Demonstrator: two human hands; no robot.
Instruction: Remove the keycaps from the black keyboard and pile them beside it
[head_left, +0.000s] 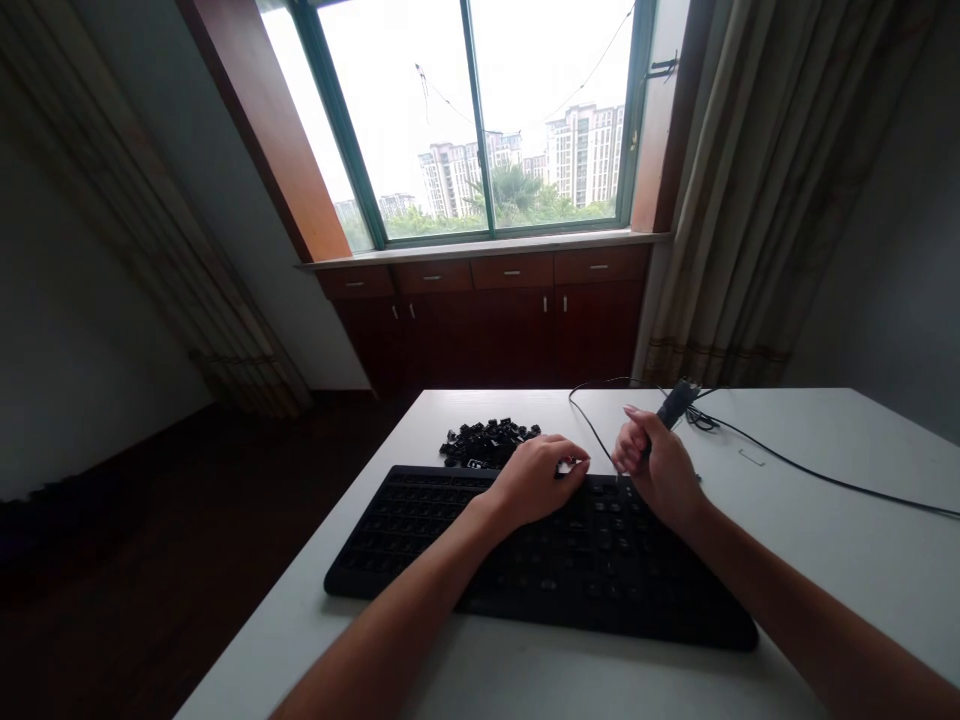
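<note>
A black keyboard (525,590) lies across the white table in front of me, many of its keycaps off on the left side. My left hand (536,475) rests over its upper edge, fingers curled with thumb and index finger close together; whatever they may hold is too small to make out. My right hand (664,470), above the keyboard's upper right part, is closed around a dark brush-like tool (679,402). The tool tilts up, its wider end pointing away from me. Just beyond my left hand sits a pile of loose black keycaps (480,440).
A black cable (795,478) runs over the white table (840,540) to the right, partly coiled behind my right hand. A thin bent wire (751,458) lies near it. Beyond the table stand wooden cabinets (480,335) beneath a window, curtains at both sides.
</note>
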